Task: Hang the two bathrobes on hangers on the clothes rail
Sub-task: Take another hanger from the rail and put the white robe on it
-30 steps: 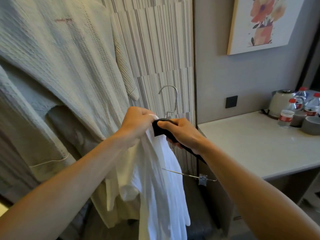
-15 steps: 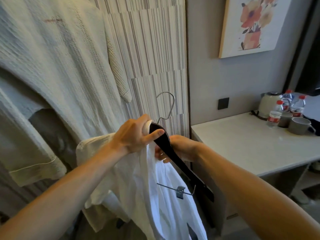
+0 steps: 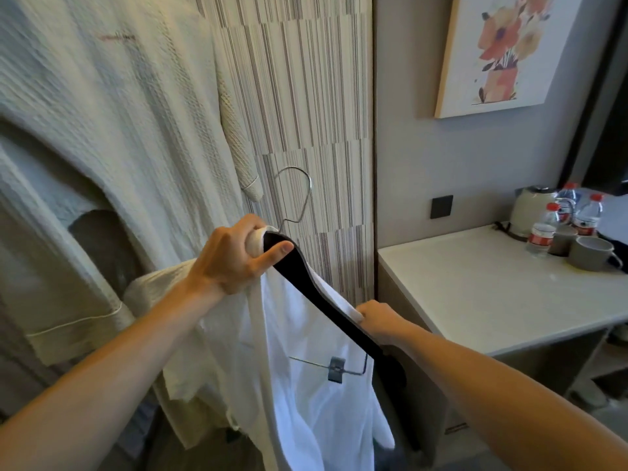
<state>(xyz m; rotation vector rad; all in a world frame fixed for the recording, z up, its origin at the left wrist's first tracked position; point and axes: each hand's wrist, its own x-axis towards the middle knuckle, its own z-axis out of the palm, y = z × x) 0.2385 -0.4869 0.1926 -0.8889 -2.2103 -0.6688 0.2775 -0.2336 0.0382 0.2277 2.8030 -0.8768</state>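
left hand: fist closed on top of the black hanger near its neck, bunched white fabric trapped under the fingers, index finger laid along the hanger's top edge
right hand: lower and right of the left hand, pinching the white bathrobe's edge against the hanger's sloping arm; fingers mostly hidden behind the hanger
black hanger: tilted, hook end up at the left hand, arm running down-right past the right hand
metal hook: just above the left hand, free in the air, against the striped panel
clip bar: thin metal rod with a grey clip, below both hands, lying over the white fabric
white bathrobe: draped off the hanger, hanging down below both hands, partly over the left forearm
cream waffle bathrobe: left of and above the left hand, hanging; its rail and hanger out of frame, one sleeve cuff near the metal hook
counter: right of the right hand, apart from it
far on counter: kettle, water bottles, grey mugs
wall above counter: flower painting, dark socket plate
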